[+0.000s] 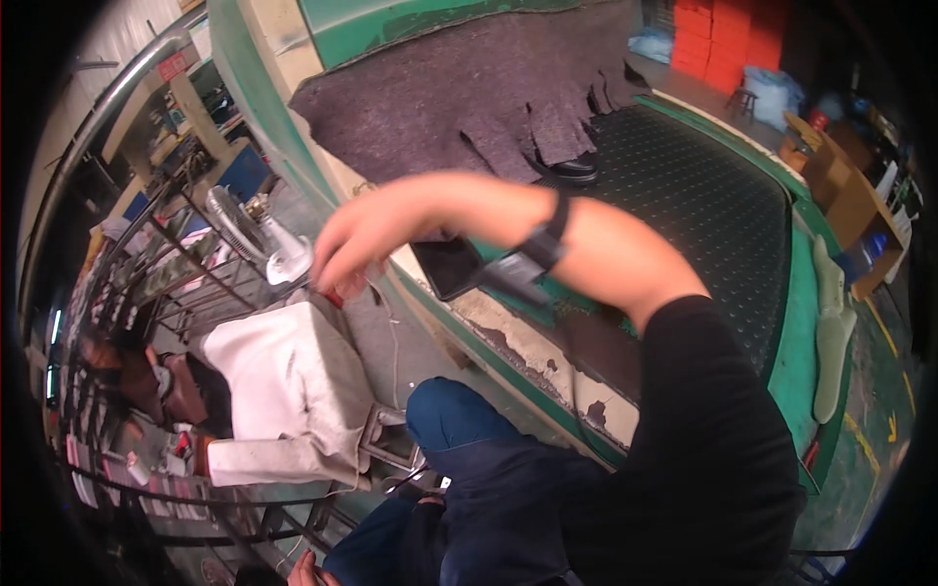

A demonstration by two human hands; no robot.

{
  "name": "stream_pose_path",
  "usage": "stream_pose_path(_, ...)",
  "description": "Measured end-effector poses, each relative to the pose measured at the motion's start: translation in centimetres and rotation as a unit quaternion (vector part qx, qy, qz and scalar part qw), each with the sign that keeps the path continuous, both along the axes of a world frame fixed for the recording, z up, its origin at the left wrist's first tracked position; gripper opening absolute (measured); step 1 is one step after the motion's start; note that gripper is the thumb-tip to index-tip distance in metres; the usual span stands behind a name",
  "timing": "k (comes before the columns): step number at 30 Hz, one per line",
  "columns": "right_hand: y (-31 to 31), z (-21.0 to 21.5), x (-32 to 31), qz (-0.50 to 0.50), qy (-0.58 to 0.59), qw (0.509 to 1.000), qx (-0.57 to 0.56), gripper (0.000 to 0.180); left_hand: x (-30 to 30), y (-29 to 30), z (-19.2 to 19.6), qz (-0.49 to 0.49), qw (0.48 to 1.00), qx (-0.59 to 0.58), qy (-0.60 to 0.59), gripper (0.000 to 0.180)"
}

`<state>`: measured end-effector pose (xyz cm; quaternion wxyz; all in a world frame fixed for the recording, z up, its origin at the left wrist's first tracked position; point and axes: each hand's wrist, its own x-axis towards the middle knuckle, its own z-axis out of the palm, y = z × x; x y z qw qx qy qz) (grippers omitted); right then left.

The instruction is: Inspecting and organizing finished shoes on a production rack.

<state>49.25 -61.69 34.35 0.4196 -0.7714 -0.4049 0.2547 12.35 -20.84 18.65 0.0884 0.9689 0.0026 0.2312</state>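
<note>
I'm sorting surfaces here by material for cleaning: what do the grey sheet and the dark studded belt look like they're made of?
The grey sheet looks like felt: matte, fuzzy, with torn, frayed flaps. The dark belt looks like rubber or a similar plastic, going by its regular raised studs and dull sheen.

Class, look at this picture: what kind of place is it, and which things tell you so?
Probably a shoe factory or workshop: a green conveyor belt carrying a black shoe, stacked orange boxes behind it, and a metal rack at the left.

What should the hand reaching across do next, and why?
Probably close the fingers on the small red thing. The right hand hangs right over it with fingers curled down, beside the little white fan, and doesn't clearly grip it.
</note>
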Motion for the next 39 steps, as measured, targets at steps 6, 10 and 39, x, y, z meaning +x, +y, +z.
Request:
stream_pose_path(6,-23.9,0.3,-2.0,-0.502,-0.041,0.864,0.017,0.049,2.1,0.5,-4.0,0.092,0.979,-0.164,0.078,0.022)
stream_pose_path(10,-25.6,-5.0,0.6,-0.539,-0.072,0.833,-0.104,0.056,2.8,0.2,-5.1,0.073,0.984,-0.143,0.078,0.023)
stream_pose_path(39,-24.2,-9.6,-13.9,-0.599,-0.101,0.788,-0.100,0.066,0.5,2.8,-9.3,-0.030,0.829,-0.558,0.020,0.016)
